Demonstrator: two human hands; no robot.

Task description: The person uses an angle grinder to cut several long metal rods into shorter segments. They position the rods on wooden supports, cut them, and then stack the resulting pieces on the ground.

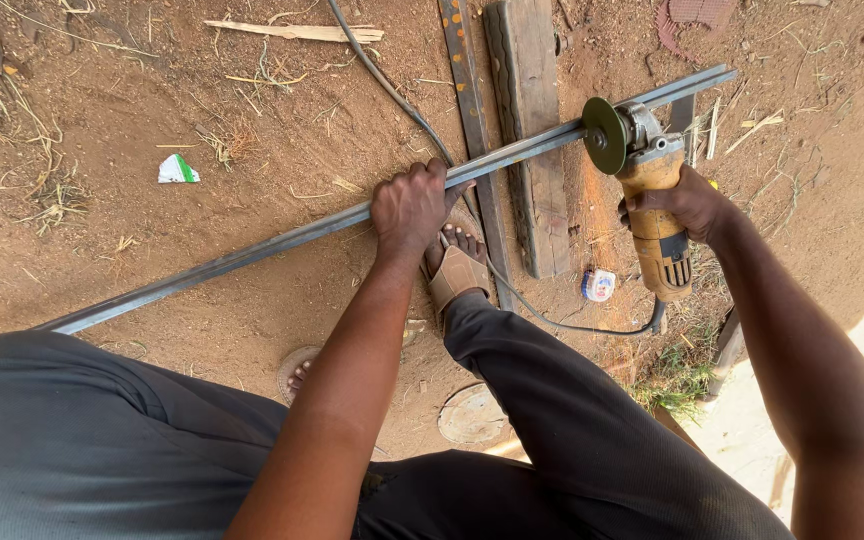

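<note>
**Cutting steel on bare earth**

Pressing a long steel bar (pixel 292 235) against the ground, the left hand (pixel 410 205) curls its grip tight around the metal near mid-length, just beside a sandalled foot (pixel 455 268). The right hand (pixel 687 203) wraps its grip shut on the yellow body of an angle grinder (pixel 652 190), whose green disc (pixel 604 135) meets the bar where it crosses a wooden plank (pixel 530 130). The bar's far end juts past the disc. A power cable (pixel 392 90) trails across open dirt to the left.
</note>
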